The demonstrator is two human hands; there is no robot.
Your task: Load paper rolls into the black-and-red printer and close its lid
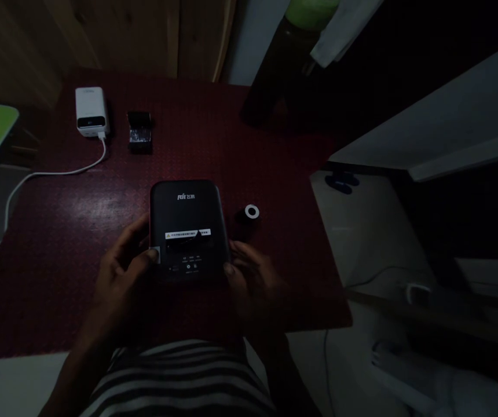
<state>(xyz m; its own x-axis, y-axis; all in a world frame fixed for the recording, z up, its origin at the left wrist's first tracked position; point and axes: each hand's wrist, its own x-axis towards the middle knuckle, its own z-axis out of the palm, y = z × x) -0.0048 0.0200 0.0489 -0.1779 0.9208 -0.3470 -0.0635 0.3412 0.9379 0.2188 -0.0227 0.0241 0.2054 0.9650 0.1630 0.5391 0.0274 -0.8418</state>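
A black printer-like device (192, 215) with rounded corners, white lettering and a torn white warning label is in front of me at the middle of the table. My left hand (125, 263) grips its left edge, the thumb on a small pale sticker near the lower corner. On the opposite edge, my right hand (253, 275) closes with its thumb at the lower right corner. Both hands' lower fingers are partly hidden in shadow. Just right of the device stands a small dark roll (252, 212) with a white ring-shaped end.
The dark red table (292, 260) carries a white power bank (91, 110) with a white cable (69, 172) running off left. Beside it lies a black ribbon-like strip (139, 136) between two rolls. A tall dark bottle (275, 63) with a green top stands at the back.
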